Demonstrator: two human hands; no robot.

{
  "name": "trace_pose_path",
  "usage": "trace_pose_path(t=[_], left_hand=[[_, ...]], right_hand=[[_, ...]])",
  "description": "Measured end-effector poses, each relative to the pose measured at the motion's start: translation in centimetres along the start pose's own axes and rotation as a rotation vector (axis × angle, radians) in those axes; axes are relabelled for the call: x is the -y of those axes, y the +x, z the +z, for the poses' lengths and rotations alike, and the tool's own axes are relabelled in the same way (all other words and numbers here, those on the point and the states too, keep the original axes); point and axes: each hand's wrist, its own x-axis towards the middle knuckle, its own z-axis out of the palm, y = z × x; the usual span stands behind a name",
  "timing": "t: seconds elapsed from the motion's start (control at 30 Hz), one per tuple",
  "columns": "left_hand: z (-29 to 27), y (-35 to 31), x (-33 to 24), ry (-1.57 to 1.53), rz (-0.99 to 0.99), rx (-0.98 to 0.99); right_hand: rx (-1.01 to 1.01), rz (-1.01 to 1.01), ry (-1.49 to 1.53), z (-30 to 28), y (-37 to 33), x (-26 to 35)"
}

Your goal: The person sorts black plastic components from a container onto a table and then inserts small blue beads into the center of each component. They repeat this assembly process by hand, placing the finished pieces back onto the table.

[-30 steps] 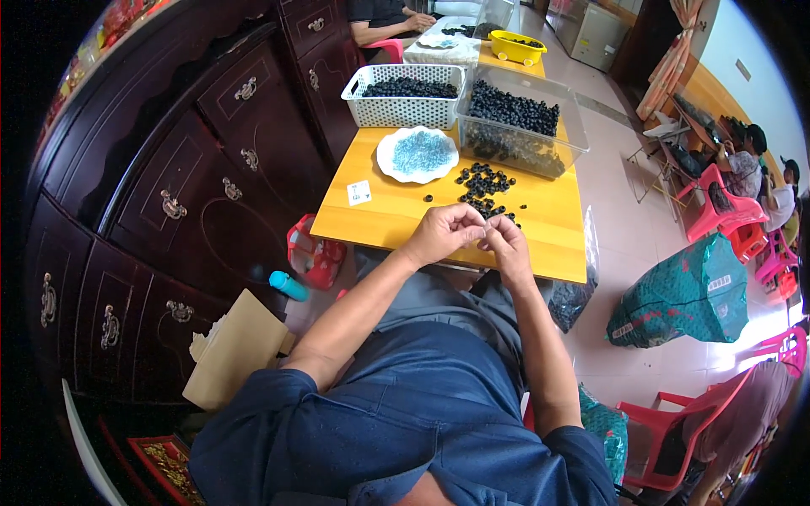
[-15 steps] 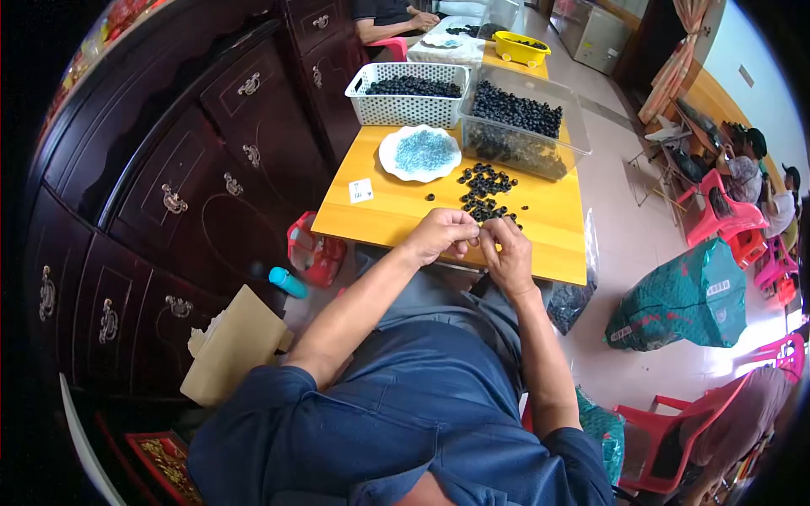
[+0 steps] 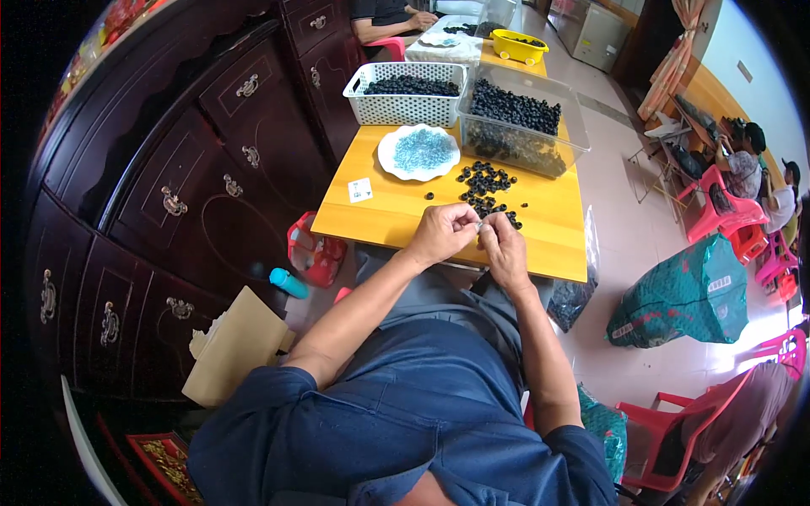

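Observation:
My left hand [image 3: 445, 230] and my right hand [image 3: 505, 250] meet over the near edge of the yellow wooden table [image 3: 380, 217]. Both are closed, with thumbs and forefingers pinched together at one spot. A tiny pale piece shows between the fingertips, too small to name. Just beyond the hands lies a loose spread of small black ring-like parts [image 3: 487, 180]. Farther off, a white scalloped plate [image 3: 386, 158] holds many small clear-blue pieces [image 3: 422, 149]. A small white card [image 3: 360, 191] lies left of the hands.
Behind the plate stand a white perforated basket [image 3: 405, 110] and a clear plastic bin [image 3: 567, 126], both holding black parts. A yellow tub [image 3: 516, 51] is farther back. Dark cabinets [image 3: 194, 177] line the left; a green sack [image 3: 675, 295] stands on the right. Other people sit nearby.
Both hands stay pinched together at nearly the same place. The right hand's fingers have shifted slightly and the left has tilted a little. Items on the table have not moved.

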Motion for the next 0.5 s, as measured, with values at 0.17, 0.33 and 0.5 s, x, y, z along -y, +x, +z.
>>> trace_pose_path(t=[0.17, 0.33, 0.5], left_hand=[[-0.2, 0.1, 1.0, -0.108, -0.041, 0.027], [-0.4, 0.1, 1.1, -0.467, -0.388, 0.165], [-0.2, 0.1, 1.7, -0.545, -0.456, 0.188]], right_hand=[[0.013, -0.002, 0.016, 0.2, 0.0, 0.8], [0.009, -0.157, -0.204, -0.4, 0.0, 1.5], [0.003, -0.24, -0.274, -0.5, 0.0, 1.5]])
